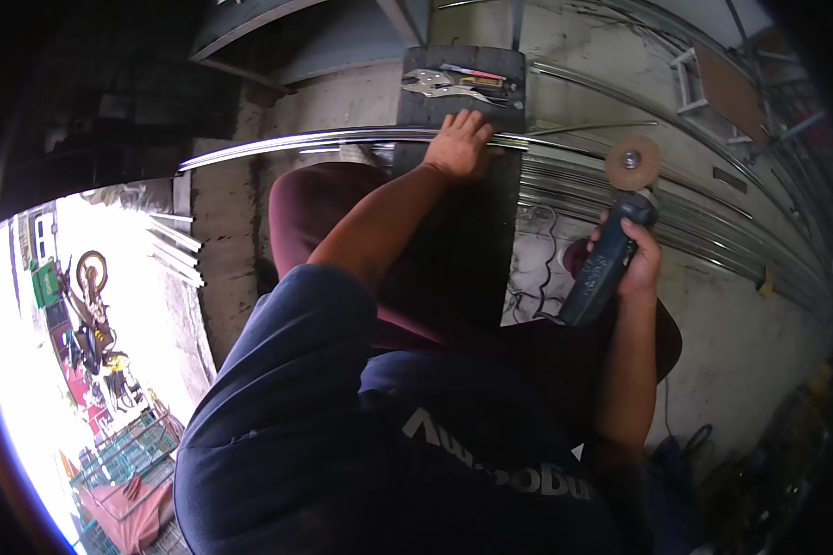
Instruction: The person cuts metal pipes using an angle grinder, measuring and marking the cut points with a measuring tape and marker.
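Note:
My right hand (640, 261) is wrapped round the body of a blue angle grinder (594, 277), whose tan disc (633, 163) points away from me. The grinder is to the right of the dark bench (472, 213), with its disc beyond the ends of the metal tubes. Long shiny metal tubes (296, 143) lie across the bench. My left hand (460, 145) rests on them from above, its fingers bent over the tubes and its thumb hidden. Whether the disc touches anything cannot be told.
Locking pliers (444, 86) and a pen (472, 71) lie at the bench's far end. More long metal bars (583, 190) lie on the floor at the right, near a cable (551, 245). A brown-topped stool (731, 92) stands at the upper right.

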Available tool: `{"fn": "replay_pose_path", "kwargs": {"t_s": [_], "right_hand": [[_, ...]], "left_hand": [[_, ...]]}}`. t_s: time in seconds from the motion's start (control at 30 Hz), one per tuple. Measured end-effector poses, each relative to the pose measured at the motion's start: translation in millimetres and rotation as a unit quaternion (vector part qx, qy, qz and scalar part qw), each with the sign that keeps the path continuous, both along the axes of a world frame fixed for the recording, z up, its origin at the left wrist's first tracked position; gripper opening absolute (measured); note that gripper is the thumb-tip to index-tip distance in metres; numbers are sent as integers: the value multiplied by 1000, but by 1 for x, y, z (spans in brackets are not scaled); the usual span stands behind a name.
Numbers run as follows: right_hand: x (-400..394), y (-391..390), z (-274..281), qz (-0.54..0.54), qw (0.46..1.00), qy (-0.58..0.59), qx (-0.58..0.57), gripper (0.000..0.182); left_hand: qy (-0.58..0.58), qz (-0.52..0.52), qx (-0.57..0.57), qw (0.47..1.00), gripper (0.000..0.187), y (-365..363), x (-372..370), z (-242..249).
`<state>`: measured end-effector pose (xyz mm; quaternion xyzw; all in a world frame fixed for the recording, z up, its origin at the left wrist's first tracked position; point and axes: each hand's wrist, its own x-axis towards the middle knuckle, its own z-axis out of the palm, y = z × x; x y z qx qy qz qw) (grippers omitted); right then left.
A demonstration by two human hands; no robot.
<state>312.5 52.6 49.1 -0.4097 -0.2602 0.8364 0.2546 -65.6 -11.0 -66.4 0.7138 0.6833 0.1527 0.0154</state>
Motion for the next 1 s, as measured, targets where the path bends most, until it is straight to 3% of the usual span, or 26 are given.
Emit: {"fn": "replay_pose_path", "kwargs": {"t_s": [0.13, 0.3, 0.43, 0.57, 0.83, 1.0], "right_hand": [[-29, -13, -4, -40, 999, -10, 2, 62], [-63, -24, -9, 7, 995, -73, 67, 59], [-76, -27, -15, 40, 988, -122, 87, 62], [-88, -33, -14, -8, 981, -156, 114, 65], [-83, -22, -12, 24, 982, -179, 49, 65], [-86, -21, -11, 47, 969, -234, 68, 64]], "left_hand": [[-41, 22, -19, 999, 60, 0, 2, 21], [-63, 21, 41, 997, 48, 4, 2, 14], [-61, 19, 23, 998, 50, 5, 2, 13], [-37, 18, 8, 999, 55, 4, 2, 11], [-45, 19, 35, 998, 56, 4, 2, 9], [-22, -6, 69, 997, 50, 3, 2, 9]]}}
